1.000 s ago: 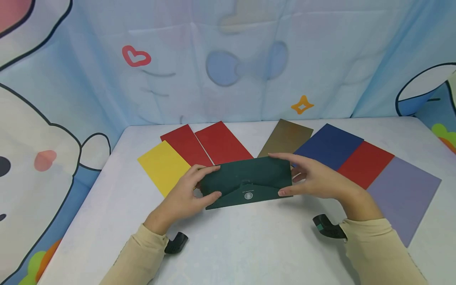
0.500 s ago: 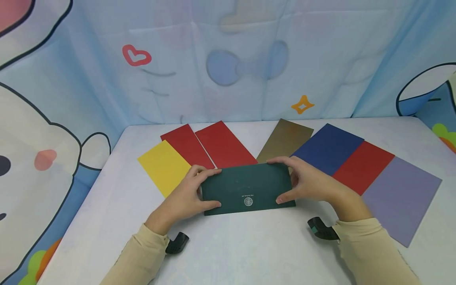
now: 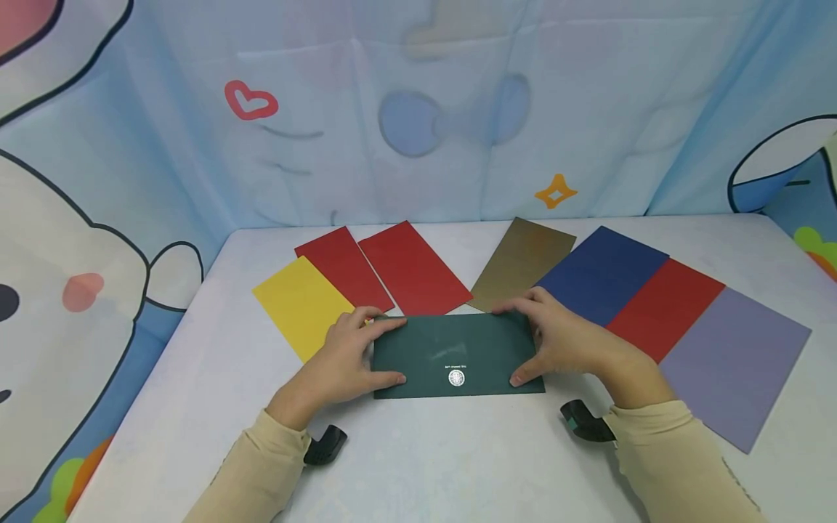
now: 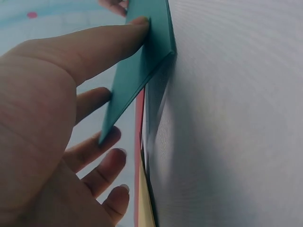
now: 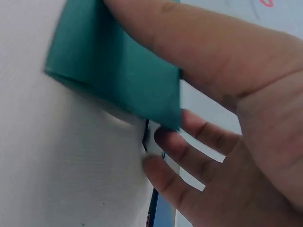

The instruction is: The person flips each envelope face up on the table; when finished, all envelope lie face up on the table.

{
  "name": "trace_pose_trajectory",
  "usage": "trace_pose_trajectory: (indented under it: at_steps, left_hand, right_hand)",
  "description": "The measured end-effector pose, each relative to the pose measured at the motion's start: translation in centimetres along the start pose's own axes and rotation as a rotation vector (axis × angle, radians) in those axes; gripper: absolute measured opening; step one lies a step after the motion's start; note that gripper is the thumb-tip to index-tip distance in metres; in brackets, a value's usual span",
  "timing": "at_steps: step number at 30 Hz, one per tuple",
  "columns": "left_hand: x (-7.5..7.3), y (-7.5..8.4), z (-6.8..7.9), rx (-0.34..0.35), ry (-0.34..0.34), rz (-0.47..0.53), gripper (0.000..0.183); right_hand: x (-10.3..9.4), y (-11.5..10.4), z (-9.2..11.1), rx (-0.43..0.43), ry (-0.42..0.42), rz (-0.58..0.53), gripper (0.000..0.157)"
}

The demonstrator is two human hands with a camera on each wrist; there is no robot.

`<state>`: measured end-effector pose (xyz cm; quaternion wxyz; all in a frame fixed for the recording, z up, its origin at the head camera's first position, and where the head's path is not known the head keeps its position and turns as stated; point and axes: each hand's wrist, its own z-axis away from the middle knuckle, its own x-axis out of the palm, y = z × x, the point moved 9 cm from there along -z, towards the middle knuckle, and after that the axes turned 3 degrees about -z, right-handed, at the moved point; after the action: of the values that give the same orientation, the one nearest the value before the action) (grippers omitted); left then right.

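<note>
A dark green envelope (image 3: 451, 352) with a small white round emblem near its front edge lies between both hands in the head view. My left hand (image 3: 353, 359) grips its left end, thumb on the face and fingers at the far edge and underneath. At the right end my right hand (image 3: 565, 341) pinches it the same way, thumb near the front corner. In the left wrist view, the envelope (image 4: 135, 66) slants over the white tabletop, with a shadow beneath its edge. The right wrist view shows the thumb lying across the green face (image 5: 118, 75) and the other fingers below it.
Behind the left hand lie a yellow sheet (image 3: 304, 305) and two red ones (image 3: 412, 269). A brownish-gold sheet (image 3: 519, 261), a blue one (image 3: 601, 272), another red one (image 3: 667, 305) and a lilac one (image 3: 735, 363) fan out at right. A printed curtain (image 3: 314, 174) hangs behind the table.
Both hands have brought the envelope lower and nearer the person, levelling it. The slanted flap line across its face no longer shows. The right hand has shifted slightly left.
</note>
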<state>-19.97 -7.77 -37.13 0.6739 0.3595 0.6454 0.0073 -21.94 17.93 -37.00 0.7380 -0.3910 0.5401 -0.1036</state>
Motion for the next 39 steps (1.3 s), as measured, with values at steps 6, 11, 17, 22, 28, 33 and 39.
trace_pose_trajectory:
  at_steps: [6,11,17,22,28,33,39]
  left_hand:
    - [0.6,-0.2,0.0,-0.022,-0.067,-0.034,0.074]
    - [1.0,-0.4,0.1,-0.036,-0.108,-0.052,0.073]
    - [1.2,-0.5,0.1,-0.036,-0.116,-0.071,0.072]
    - [1.3,-0.6,0.1,-0.037,-0.123,-0.070,0.070]
    - [1.2,-0.4,0.2,-0.035,-0.141,-0.079,0.071]
    - [1.1,0.0,0.3,-0.008,-0.156,-0.107,0.071]
    - [1.0,1.7,0.4,0.073,-0.173,-0.027,0.066]
  right_hand:
    - [0.4,0.2,0.1,0.044,-0.041,0.091,0.089]
    - [0.5,0.1,0.2,0.049,-0.049,0.130,0.089]
    - [0.5,0.1,0.2,0.044,-0.045,0.151,0.089]
    - [0.6,0.2,0.2,0.055,-0.044,0.144,0.089]
    - [0.7,0.3,0.1,0.057,-0.045,0.153,0.088]
    - [0.9,-0.1,0.0,0.035,-0.044,0.185,0.087]
    - [1.8,-1.4,-0.1,-0.029,-0.051,0.209,0.084]
